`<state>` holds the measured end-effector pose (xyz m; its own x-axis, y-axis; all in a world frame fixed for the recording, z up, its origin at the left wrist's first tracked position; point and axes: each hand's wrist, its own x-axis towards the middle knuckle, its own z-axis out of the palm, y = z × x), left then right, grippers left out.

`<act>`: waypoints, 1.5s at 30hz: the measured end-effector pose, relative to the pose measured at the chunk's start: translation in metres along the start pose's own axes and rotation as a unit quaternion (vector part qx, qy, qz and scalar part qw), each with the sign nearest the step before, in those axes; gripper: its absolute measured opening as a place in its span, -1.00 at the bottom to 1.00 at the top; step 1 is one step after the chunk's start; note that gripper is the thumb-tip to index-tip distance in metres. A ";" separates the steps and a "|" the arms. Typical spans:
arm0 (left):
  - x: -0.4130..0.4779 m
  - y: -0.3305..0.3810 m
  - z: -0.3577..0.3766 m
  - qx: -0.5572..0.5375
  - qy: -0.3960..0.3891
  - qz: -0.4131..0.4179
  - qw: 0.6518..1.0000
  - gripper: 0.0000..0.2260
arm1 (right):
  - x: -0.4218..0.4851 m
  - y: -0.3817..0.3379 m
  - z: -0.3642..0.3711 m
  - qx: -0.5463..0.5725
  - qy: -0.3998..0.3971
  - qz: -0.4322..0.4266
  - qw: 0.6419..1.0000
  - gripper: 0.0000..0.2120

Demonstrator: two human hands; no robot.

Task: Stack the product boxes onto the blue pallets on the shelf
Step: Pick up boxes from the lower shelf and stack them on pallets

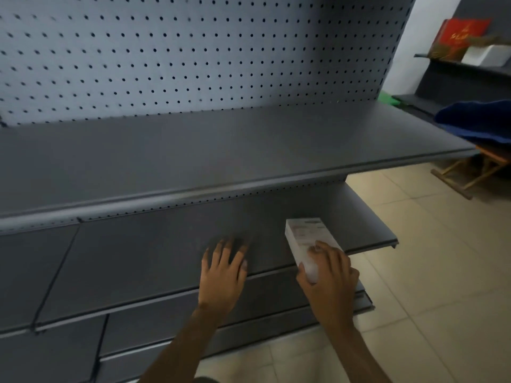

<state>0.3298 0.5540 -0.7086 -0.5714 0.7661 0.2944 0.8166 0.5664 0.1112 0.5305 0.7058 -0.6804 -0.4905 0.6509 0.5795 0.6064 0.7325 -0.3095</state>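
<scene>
Here is the right hand (329, 275), fingers and thumb curled round the near end of a white product box (304, 233), a slim carton with small print on its top face. The box's far end points in towards the back of the grey shelving. The box sits over the right end of the middle shelf (138, 261), close to its front lip, though I can't tell whether its underside is touching the shelf or just above it. To its left, a little apart, the left hand (222, 275) is palm down over the same shelf, its fingers straight and fanned wide, holding nothing. The fingertips are blurred, so I can't say whether they touch the metal. Above the hands runs the deep upper shelf (221, 150), and behind it rises the pale pegboard panel (193, 51) dotted with holes. A lower tier (154, 330) shows beneath the forearms. Far off to the right, a wall shelf (464, 66) holds a red box (459, 34) leaning upright, with a small white box (484, 55) just beside it. Nearer on that side, a dark blue mass (478, 120) rests on a wooden stand (470, 172), too blurred to identify. Beige floor tiles (428, 258) spread out on the right.
</scene>
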 end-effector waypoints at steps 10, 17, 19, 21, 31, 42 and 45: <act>-0.051 0.029 -0.188 -0.031 -0.076 0.030 0.996 -0.59 | 0.024 -0.077 -0.182 -0.017 -0.104 0.021 0.994 -0.62; -0.070 0.031 -0.358 -0.060 -0.112 0.001 0.992 -0.60 | 0.068 -0.154 -0.330 0.011 -0.163 0.053 0.985 -0.63; -0.073 0.034 -0.407 -0.070 -0.120 -0.011 0.990 -0.60 | 0.082 -0.175 -0.368 0.007 -0.171 0.048 0.984 -0.63; -0.075 0.032 -0.449 -0.073 -0.109 -0.011 0.991 -0.61 | 0.094 -0.195 -0.401 0.007 -0.170 0.035 0.985 -0.62; -0.092 0.000 -0.607 -0.069 0.003 -0.053 0.996 -0.64 | 0.113 -0.298 -0.523 0.071 -0.101 -0.072 0.990 -0.68; -0.187 -0.049 -0.759 -0.006 0.101 -0.142 0.985 -0.66 | 0.115 -0.437 -0.601 0.239 0.024 -0.164 0.957 -0.68; -0.212 -0.071 -0.788 0.009 0.129 -0.179 0.975 -0.64 | 0.113 -0.474 -0.610 0.274 0.033 -0.188 0.943 -0.69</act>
<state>0.4572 0.1112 -0.0308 -0.7774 0.4181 0.4698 0.5663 0.7904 0.2337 0.5693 0.3111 -0.0086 -0.5551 0.3241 0.7661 -0.0258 0.9138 -0.4053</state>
